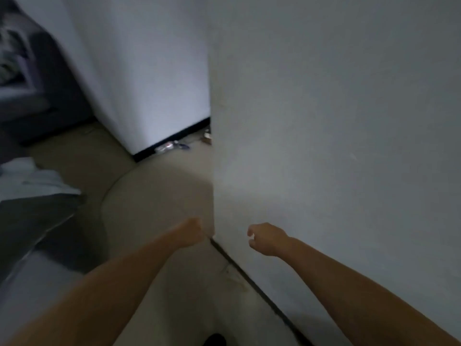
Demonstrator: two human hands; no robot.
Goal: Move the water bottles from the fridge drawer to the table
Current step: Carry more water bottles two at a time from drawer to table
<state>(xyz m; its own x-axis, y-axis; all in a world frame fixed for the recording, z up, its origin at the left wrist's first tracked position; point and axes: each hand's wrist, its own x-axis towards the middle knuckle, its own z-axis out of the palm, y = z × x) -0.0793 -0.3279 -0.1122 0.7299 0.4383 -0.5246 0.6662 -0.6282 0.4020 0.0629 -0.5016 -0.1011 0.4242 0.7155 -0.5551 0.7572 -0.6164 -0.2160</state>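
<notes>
A white wall (336, 121) fills the right side of the view and ends in a vertical corner, with a dark baseboard (262, 293) along its foot. A second white wall (149, 71) stands farther back at left centre, also edged by a dark baseboard, with small blurred debris (172, 146) on the beige floor (154, 196) at its base. The lighting is dim; dark, blurred furniture (37, 96) and pale, rumpled material (37, 181) occupy the left edge.
</notes>
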